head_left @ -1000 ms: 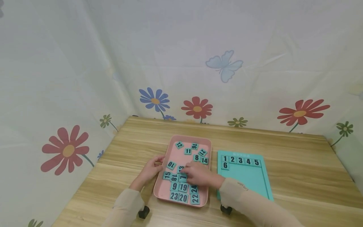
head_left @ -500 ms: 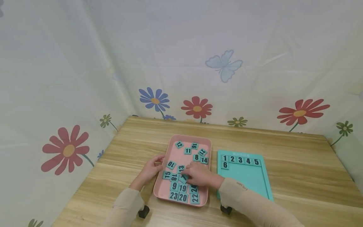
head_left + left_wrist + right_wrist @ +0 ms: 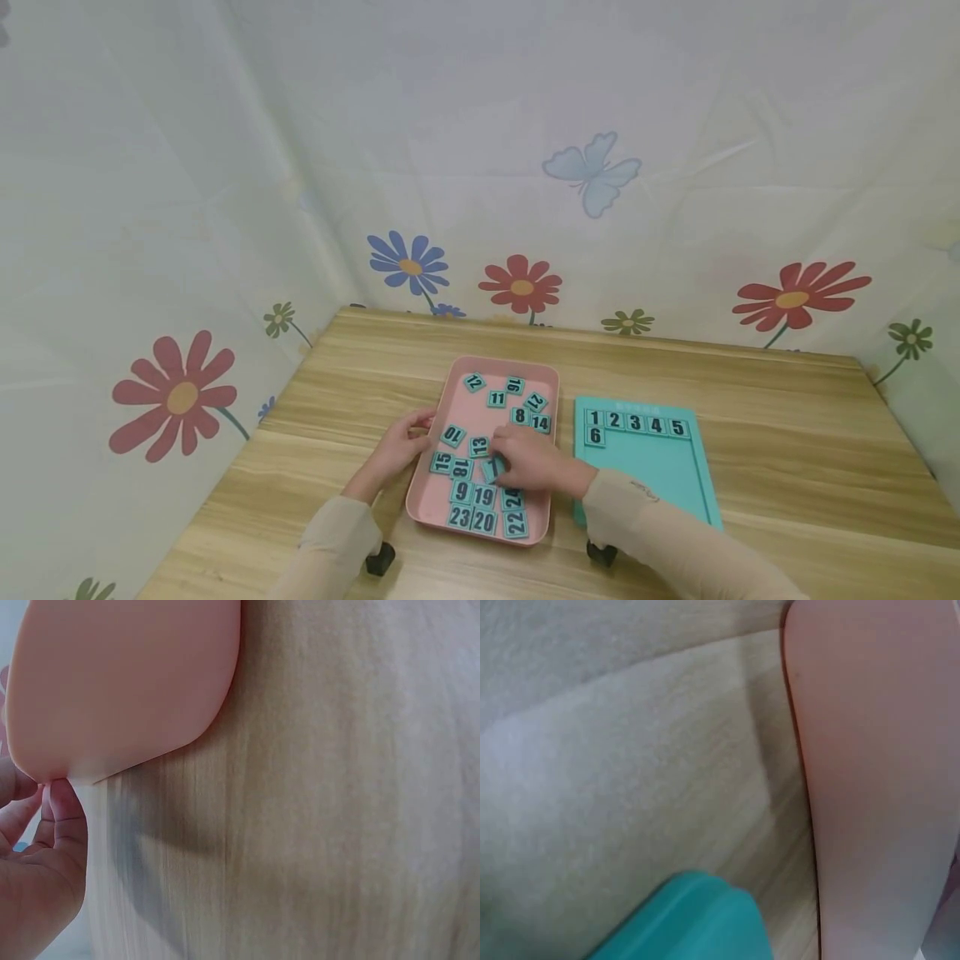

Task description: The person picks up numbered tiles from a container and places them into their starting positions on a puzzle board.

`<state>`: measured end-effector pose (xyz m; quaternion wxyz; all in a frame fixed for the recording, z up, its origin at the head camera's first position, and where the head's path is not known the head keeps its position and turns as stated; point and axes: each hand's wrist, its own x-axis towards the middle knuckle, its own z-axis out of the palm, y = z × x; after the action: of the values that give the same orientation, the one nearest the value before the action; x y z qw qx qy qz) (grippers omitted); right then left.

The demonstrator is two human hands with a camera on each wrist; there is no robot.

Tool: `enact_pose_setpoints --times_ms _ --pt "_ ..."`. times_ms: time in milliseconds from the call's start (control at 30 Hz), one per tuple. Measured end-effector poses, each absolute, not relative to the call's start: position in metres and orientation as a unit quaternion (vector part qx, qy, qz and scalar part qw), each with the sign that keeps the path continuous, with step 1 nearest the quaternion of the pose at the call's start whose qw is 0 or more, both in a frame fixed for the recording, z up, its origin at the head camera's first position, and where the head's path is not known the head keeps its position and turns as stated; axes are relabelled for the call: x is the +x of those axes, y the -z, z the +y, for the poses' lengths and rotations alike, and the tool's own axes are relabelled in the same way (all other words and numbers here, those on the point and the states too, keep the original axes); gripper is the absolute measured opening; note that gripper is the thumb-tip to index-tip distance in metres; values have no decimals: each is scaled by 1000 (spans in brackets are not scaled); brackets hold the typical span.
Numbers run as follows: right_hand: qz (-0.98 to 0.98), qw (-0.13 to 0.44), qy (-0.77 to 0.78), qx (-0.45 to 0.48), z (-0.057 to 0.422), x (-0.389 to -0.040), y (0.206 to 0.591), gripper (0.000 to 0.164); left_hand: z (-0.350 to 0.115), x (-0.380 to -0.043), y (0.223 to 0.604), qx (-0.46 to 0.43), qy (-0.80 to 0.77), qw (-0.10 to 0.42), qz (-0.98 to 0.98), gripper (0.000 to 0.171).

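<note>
In the head view, my left hand [image 3: 397, 446] pinches the left rim of a pink tray [image 3: 468, 412]. The left wrist view has the thumb and fingers of that hand [image 3: 49, 855] meeting at the tray's edge [image 3: 127, 682]. Inside the tray, my right hand [image 3: 531, 460] pinches the number 7 tile [image 3: 492, 470], which sits tilted and is partly covered by the fingers. Around it lie the 13 tile [image 3: 478, 447], the 18 tile [image 3: 461, 468] and the 19 tile [image 3: 484, 497]. The right hand itself is barely visible in the right wrist view.
Right of the tray lies a turquoise board [image 3: 656, 467], its top row holding tiles 1 to 5 and the 6 tile [image 3: 596, 436] below the 1. Several more numbered tiles are spread in the tray. The wooden table [image 3: 795, 433] meets a flowered curtain behind.
The 7 tile has turned and shifted slightly right, away from the 18 tile, with the right fingers now gripping it. The 13 tile moved slightly. The left hand stayed put.
</note>
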<state>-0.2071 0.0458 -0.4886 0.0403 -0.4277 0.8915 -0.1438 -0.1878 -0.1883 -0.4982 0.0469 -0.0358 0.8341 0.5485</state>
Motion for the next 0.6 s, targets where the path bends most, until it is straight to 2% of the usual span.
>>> enact_pose_setpoints --times_ms 100,333,600 --pt "886 23 176 -428 51 -208 484 26 -188 -188 498 -37 -549 48 834 47" --pt "883 -73 183 -427 72 -212 470 23 -188 -189 500 -42 -547 46 835 46" --pt "903 -123 188 -367 111 -221 447 27 -188 -190 501 -38 -551 48 832 46"
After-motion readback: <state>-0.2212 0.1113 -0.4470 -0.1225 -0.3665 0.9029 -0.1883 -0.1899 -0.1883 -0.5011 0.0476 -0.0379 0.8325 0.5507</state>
